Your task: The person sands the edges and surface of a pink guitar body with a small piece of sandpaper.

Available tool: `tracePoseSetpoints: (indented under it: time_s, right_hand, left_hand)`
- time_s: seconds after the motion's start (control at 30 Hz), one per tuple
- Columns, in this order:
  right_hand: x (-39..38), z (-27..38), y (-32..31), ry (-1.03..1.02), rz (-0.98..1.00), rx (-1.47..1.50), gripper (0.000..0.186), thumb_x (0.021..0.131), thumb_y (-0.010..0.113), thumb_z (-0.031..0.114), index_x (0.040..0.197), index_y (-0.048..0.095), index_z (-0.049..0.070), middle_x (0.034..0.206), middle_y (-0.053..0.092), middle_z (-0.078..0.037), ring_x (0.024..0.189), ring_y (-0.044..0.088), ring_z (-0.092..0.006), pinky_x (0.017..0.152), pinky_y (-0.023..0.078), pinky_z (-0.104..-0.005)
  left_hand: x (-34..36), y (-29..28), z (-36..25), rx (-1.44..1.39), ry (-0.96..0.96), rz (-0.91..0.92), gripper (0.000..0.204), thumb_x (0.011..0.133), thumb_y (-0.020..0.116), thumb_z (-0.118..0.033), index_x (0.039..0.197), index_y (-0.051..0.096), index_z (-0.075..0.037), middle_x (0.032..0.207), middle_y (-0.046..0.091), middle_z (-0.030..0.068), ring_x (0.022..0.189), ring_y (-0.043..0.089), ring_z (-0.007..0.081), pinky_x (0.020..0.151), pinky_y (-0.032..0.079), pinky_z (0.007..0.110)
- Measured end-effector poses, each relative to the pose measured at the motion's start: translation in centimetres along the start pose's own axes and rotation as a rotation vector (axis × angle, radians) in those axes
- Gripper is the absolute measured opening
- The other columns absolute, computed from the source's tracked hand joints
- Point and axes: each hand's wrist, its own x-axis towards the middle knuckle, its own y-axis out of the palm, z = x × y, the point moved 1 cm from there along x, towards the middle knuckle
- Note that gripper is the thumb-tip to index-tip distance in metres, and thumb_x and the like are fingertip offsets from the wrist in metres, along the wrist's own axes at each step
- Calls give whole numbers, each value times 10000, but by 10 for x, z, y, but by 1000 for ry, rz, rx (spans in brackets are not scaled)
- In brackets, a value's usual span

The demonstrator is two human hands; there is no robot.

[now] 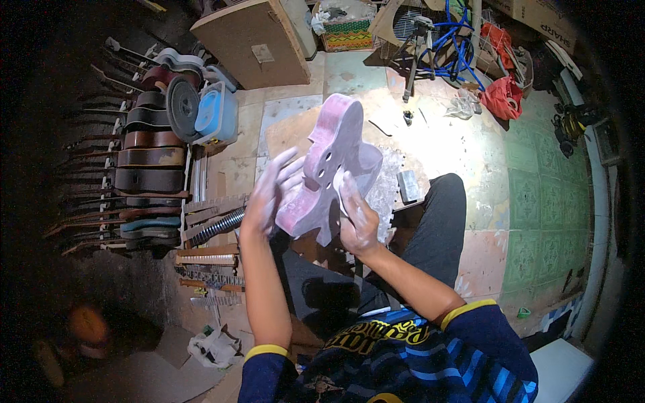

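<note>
A small electric guitar body (339, 138) with a pinkish, dusty surface stands tilted in front of me, with several dark holes in its face. My right hand (357, 220) grips its right side near the waist, thumb lying on the face. A pale patch shows beside that thumb; I cannot make out whether it is a separate piece. Off the left edge of the body, my left hand (270, 193) is open with fingers spread and coated in white dust. Some of its fingertips pass close to the edge, and contact is unclear. A grey block (408, 186) lies beyond my right hand.
Several guitars (151, 158) hang in a row at the left. A light blue bin (218, 114) stands beside them, near a wooden panel (252, 43). Saws (208, 260) and a ribbed hose (218, 226) lie left of my legs. A red bag (502, 97) sits at the far right.
</note>
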Motion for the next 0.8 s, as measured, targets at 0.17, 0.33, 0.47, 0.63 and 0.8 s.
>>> tracePoseSetpoints:
  time_s: [0.17, 0.33, 0.47, 0.63, 0.8]
  right_hand:
    - [-4, 12, -18, -14, 294, 215, 613, 783, 477, -194, 1363, 629, -67, 1465, 569, -297, 1288, 630, -437, 1058, 533, -409]
    - [13, 25, -17, 74, 427, 142, 674, 776, 520, -127, 1404, 644, 80, 1478, 583, -210, 1197, 678, -388, 974, 582, -400]
    - [28, 44, -31, -3, 544, 38, 684, 780, 558, -61, 1428, 625, 147, 1479, 591, -161, 1162, 694, -367, 892, 616, -412]
    - [71, 43, -53, -31, 377, -120, 700, 749, 548, -123, 1413, 632, 84, 1462, 600, -192, 1184, 687, -387, 937, 607, -391]
    - [88, 29, -71, -66, 391, -295, 715, 737, 555, -122, 1415, 633, 90, 1461, 602, -185, 1142, 706, -378, 908, 606, -398]
  left_hand:
    - [-63, 2, 67, 34, 245, -226, 809, 754, 879, -240, 1420, 502, 23, 1372, 595, 126, 1284, 582, 229, 1110, 458, 387]
    - [-67, 26, 91, 344, 319, -445, 686, 696, 848, -71, 1320, 574, 4, 1217, 671, 104, 1144, 644, 194, 1009, 512, 356]
    - [-49, 53, 74, 620, 488, -532, 541, 775, 808, -113, 1284, 641, -37, 1005, 754, 140, 914, 718, 171, 840, 570, 354]
    - [-13, 103, 27, 646, 407, -458, 532, 816, 791, -153, 1312, 623, -65, 1041, 759, 210, 975, 758, 361, 817, 580, 431]
    - [10, 127, 10, 717, 422, -376, 542, 858, 767, -209, 1358, 602, -86, 970, 748, 243, 979, 728, 457, 796, 574, 487]
